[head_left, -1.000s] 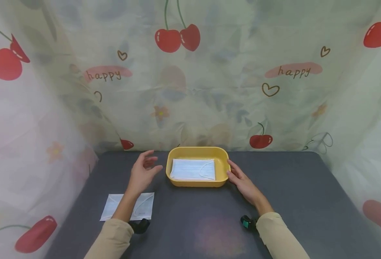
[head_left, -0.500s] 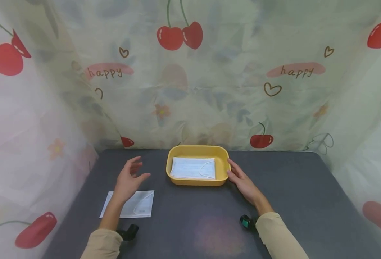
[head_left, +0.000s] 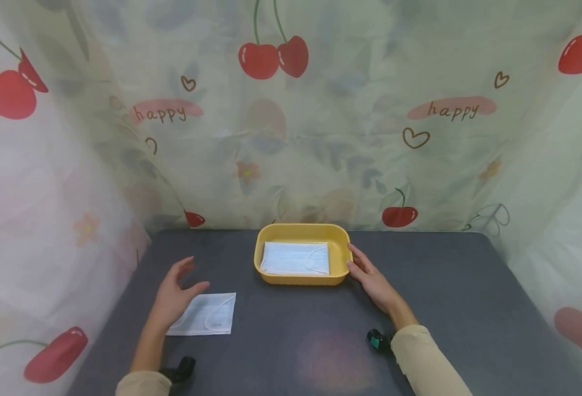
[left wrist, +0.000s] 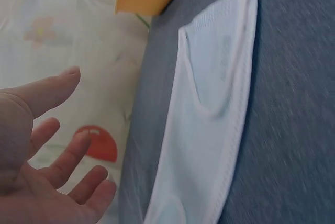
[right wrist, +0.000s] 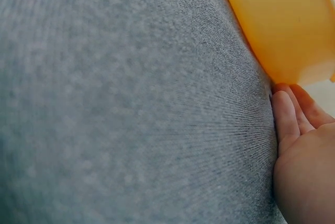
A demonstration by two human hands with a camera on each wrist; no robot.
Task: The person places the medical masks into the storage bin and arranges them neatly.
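Observation:
A light blue pleated face mask [head_left: 214, 319] with white ear loops lies flat on the dark table at the left. My left hand [head_left: 172, 300] hovers over its left end, thumb and fingers spread apart with nothing between them; the hand and forearm hide part of it. In the left wrist view the mask [left wrist: 204, 124] lies beside that hand, its near end cut off by the frame. Inside a yellow rectangular tray [head_left: 341, 258] rests another face mask [head_left: 291, 258]. At the tray's right end my right hand [head_left: 377, 286] touches the wall with fairly straight fingertips [right wrist: 285, 106].
The dark grey table [head_left: 449, 308] runs back to a patterned curtain [head_left: 320, 154] printed with cherries. Curtains also close off the left and right sides. Each wrist carries a small black camera, such as the right one [head_left: 377, 340].
My left hand has moved away from the tray, left and toward me, to above the mask on the table. The right hand and the tray have stayed in place.

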